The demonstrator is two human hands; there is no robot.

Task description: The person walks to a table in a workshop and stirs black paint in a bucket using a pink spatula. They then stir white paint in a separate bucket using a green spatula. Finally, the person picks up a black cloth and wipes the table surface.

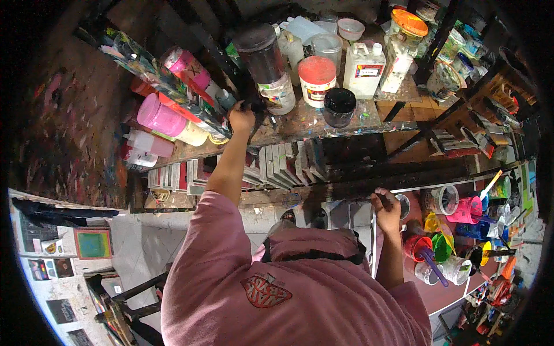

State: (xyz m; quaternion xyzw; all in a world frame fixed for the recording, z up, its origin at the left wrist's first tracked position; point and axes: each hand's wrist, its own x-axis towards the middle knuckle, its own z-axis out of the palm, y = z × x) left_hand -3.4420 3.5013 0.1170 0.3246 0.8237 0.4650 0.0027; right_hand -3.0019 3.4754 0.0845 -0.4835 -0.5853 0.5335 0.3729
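Note:
My left hand (242,119) reaches onto the paint-stained wooden shelf (300,130), its fingers curled by a small dark shape I cannot make out. A small grey bottle (225,98) stands just left of it. To its right is a white tub (277,95) with a dark container (257,49) above it. Farther right stand a red-lidded white tub (317,86), a black jar (339,109) and a white jug (364,72). My right hand (386,210) hangs by the side table's left edge, fingers curled in, beside a small round container (402,206). Nothing shows in it.
Pink containers (156,115) lean at the shelf's left, behind a paint-smeared board (156,75). Wooden frames (288,163) are stacked upright underneath. On the right, the side table (415,288) bears a red cup (418,248), a pink cup (463,210) and several other paint cups with spatulas.

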